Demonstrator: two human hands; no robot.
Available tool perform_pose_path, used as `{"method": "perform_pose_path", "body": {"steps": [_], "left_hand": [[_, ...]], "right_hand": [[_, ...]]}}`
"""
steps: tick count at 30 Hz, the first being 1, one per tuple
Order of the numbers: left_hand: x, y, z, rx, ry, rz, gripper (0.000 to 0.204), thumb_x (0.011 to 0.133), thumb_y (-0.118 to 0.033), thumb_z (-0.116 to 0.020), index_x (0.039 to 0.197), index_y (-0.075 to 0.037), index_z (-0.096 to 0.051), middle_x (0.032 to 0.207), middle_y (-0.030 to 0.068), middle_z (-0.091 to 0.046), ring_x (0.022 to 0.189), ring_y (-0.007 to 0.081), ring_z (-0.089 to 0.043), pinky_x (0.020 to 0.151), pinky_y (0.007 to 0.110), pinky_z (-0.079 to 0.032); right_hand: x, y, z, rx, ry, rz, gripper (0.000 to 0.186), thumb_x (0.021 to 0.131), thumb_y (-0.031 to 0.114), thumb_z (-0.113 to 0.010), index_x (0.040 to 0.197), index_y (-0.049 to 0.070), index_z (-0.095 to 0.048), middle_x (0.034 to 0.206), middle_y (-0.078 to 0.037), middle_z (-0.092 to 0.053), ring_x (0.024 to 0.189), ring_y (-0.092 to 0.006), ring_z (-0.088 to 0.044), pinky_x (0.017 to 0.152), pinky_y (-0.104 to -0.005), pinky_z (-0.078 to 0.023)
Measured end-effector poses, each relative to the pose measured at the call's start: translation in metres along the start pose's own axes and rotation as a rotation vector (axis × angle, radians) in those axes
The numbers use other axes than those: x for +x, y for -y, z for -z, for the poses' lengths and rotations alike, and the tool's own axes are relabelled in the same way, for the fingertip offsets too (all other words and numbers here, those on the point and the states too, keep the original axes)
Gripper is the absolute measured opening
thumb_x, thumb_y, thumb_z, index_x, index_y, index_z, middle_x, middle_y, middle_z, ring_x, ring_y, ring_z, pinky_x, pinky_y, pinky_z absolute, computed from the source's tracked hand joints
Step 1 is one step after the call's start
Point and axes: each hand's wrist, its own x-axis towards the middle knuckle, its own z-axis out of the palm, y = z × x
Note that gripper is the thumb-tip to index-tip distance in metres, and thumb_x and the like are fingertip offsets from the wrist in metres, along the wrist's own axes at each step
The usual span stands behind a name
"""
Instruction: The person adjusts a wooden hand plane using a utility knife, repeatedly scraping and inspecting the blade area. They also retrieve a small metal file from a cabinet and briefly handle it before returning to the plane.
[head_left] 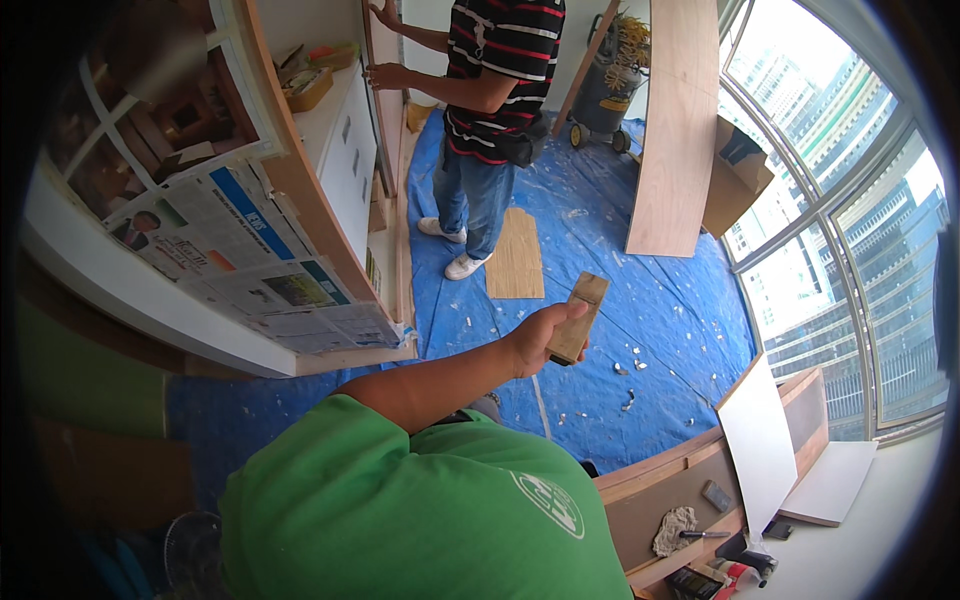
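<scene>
A wrinkled blue plastic sheet [700,320] covers most of the floor, and a bank of tall windows [800,180] fills the right side (its frames bowed by the fisheye lens). At the left stands a newspaper-covered panel [200,250] edged in brown wood. The wearer's green shirt [400,500] takes up the lower middle. Farther off, a co-worker [505,95] in a striped short-sleeved top and jeans stands on the sheet, both hands against the upright edge of the cabinetry, one above the other. A tall plywood board [675,130] stands upright toward the right, with a white drawer unit [350,160] across from it, behind the newspapered panel. A dark wheeled vacuum cleaner [605,95] is just left of the board; a cardboard box [735,180] shows behind its right edge. A pale wood offcut [516,262] lies flat near the co-worker's shoes. At the centre, the left hand [545,338] grasps a small wooden block [582,325], thumb over its upper face, fingers curled around beneath; the block is held in the air over the sheet. The right hand is outside the view, so I cannot tell how its fingers are. A crumpled beige rag [675,530] lies at lower right. Smallest are whitish scraps [620,369] scattered on the sheet.
</scene>
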Motion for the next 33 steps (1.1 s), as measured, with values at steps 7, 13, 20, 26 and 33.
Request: {"method": "perform_pose_path", "body": {"steps": [7,13,20,26,33], "left_hand": [[-0.001,0.009,0.001,0.016,-0.008,0.025,0.044,0.097,-0.045,-0.065,0.119,-0.007,-0.057,0.094,0.0110,-0.067,0.082,0.0234,-0.069,0.075,0.039,-0.057],[-0.007,0.019,-0.013,0.176,0.077,-0.047,0.048,0.095,-0.033,-0.069,0.128,-0.004,-0.052,0.096,0.0110,-0.064,0.085,0.0220,-0.068,0.077,0.038,-0.056],[-0.008,0.034,-0.026,0.288,0.157,0.039,0.046,0.096,-0.034,-0.064,0.128,-0.003,-0.051,0.095,0.0122,-0.064,0.086,0.0222,-0.066,0.080,0.038,-0.055],[-0.009,0.044,-0.027,0.281,0.164,0.118,0.049,0.095,-0.033,-0.067,0.129,-0.001,-0.051,0.096,0.0132,-0.065,0.087,0.0227,-0.066,0.081,0.038,-0.055],[-0.012,0.051,-0.027,0.314,0.150,0.101,0.049,0.095,-0.032,-0.068,0.129,-0.001,-0.051,0.096,0.0132,-0.065,0.086,0.0230,-0.066,0.081,0.038,-0.055]], "right_hand": [[0.005,-0.015,0.011,0.024,-0.010,-0.023,0.016,0.076,-0.006,-0.072,0.079,0.003,-0.059,0.065,-0.009,-0.064,0.051,-0.0211,-0.060,0.043,-0.0367,-0.045],[-0.008,-0.091,0.047,0.109,-0.093,-0.105,0.016,0.076,-0.007,-0.072,0.078,0.003,-0.059,0.066,-0.009,-0.064,0.051,-0.0210,-0.060,0.043,-0.0367,-0.044],[-0.017,-0.182,0.037,0.224,-0.129,-0.265,0.016,0.078,-0.004,-0.077,0.082,-0.001,-0.062,0.063,-0.012,-0.062,0.051,-0.0265,-0.065,0.045,-0.0405,-0.051],[-0.055,-0.178,0.019,0.012,-0.122,-0.359,0.015,0.083,0.006,-0.074,0.092,-0.004,-0.067,0.076,-0.015,-0.072,0.059,-0.0254,-0.070,0.054,-0.0378,-0.055],[-0.045,-0.212,0.024,-0.070,-0.072,-0.277,0.021,0.081,0.009,-0.075,0.095,-0.005,-0.068,0.081,-0.015,-0.073,0.069,-0.0276,-0.072,0.062,-0.0396,-0.056]]}}
